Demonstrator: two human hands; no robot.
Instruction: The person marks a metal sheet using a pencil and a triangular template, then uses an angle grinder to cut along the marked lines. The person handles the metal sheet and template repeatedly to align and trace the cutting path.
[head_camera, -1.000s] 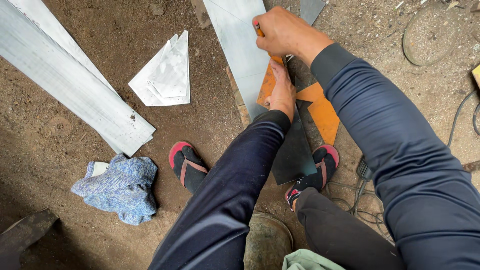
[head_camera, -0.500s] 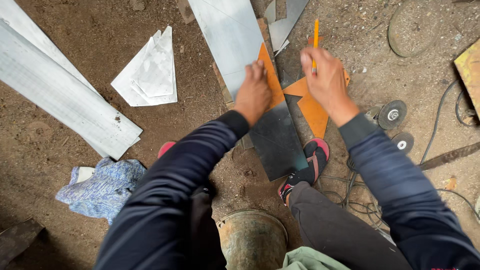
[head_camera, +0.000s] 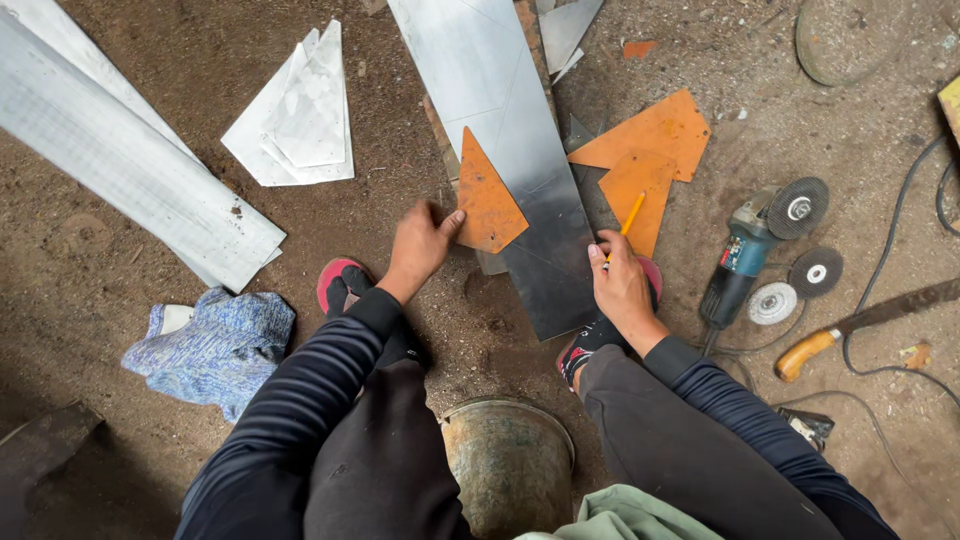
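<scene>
Hands are now resting apart: left hand (head_camera: 425, 240) is pressing the orange triangular template (head_camera: 487, 205) flat on the long grey metal sheet (head_camera: 520, 150) on the dirt floor (head_camera: 400, 320), moved off centre; right hand (head_camera: 622, 285), drawn back, is pinching a yellow pencil (head_camera: 631, 213) at the sheet's edge.

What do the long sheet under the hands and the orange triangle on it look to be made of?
The long sheet looks like thin sheet metal, perhaps galvanised steel: grey, dully reflective, with straight cut edges. The orange triangle, touched by the left hand, is flat, matte and evenly orange, possibly painted metal, plastic or board; the view leaves that open. The right hand holds a yellow pencil, apparently wood.
</scene>
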